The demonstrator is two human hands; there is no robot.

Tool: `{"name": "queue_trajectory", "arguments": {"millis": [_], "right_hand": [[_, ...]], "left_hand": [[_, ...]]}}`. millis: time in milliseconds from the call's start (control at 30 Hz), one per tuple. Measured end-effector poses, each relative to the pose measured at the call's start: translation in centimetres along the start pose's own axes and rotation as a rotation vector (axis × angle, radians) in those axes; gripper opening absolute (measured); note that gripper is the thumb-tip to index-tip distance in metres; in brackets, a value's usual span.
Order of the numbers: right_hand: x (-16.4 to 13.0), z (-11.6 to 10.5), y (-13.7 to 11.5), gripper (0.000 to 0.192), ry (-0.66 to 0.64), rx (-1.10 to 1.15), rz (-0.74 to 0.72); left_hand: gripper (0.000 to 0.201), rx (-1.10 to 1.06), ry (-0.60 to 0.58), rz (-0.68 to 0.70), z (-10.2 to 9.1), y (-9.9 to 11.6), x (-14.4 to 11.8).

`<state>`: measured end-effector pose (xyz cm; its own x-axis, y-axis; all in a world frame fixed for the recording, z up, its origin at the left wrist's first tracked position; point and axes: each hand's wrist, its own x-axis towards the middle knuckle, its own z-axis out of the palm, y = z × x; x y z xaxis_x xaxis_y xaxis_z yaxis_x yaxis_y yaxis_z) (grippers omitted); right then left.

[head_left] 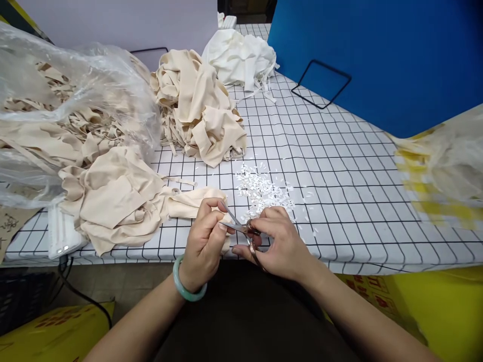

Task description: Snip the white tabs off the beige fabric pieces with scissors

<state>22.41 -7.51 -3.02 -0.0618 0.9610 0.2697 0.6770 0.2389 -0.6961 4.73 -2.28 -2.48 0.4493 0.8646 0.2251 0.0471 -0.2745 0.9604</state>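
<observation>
My right hand [281,241] grips a small pair of scissors [241,229], its blades pointing left toward my left hand. My left hand [206,241], with a green bangle at the wrist, pinches the end of a beige fabric piece [188,198] right at the blade tips. That fabric trails left into a beige garment heap [116,196]. Just beyond my hands lies a scatter of small white snippets [262,188] on the black-gridded white tablecloth [339,176].
A clear plastic bag [56,100] full of beige straps sits at the left. Another beige pile [199,108] and a white fabric pile [241,58] lie farther back. A blue panel [377,55] stands at right, a yellowish plastic bag [441,166] at the right edge.
</observation>
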Motion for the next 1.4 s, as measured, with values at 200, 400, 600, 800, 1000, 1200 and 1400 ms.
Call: {"name": "queue_trajectory", "arguments": {"millis": [200,400,600,800,1000,1200,1400], "right_hand": [[0.1,0.0,-0.2,0.042,-0.030,-0.003,-0.004],[0.0,0.1,-0.3,0.044,-0.004,0.010,-0.013],[0.0,0.1,-0.3,0.045,0.004,0.007,-0.025],[-0.6,-0.1,0.1,0.047,0.037,-0.033,-0.019],[-2.1,-0.7,1.3,0.050,0.135,-0.098,0.014],[-3.7,-0.9,2.8,0.052,0.188,-0.111,0.146],[-4.3,-2.6,3.2,0.045,0.116,0.149,0.529]], "left_hand": [[0.030,-0.016,-0.028,0.023,0.1,0.2,0.1],[0.029,-0.025,-0.040,0.064,0.1,0.2,0.1],[0.028,-0.019,-0.049,0.103,0.3,0.1,0.0],[0.028,0.000,-0.078,0.095,0.7,0.0,0.3],[0.028,0.012,-0.175,0.048,2.1,0.2,1.0],[0.030,0.031,-0.275,0.038,3.9,0.1,1.6],[0.028,0.169,-0.298,-0.011,1.1,0.9,2.2]]}}
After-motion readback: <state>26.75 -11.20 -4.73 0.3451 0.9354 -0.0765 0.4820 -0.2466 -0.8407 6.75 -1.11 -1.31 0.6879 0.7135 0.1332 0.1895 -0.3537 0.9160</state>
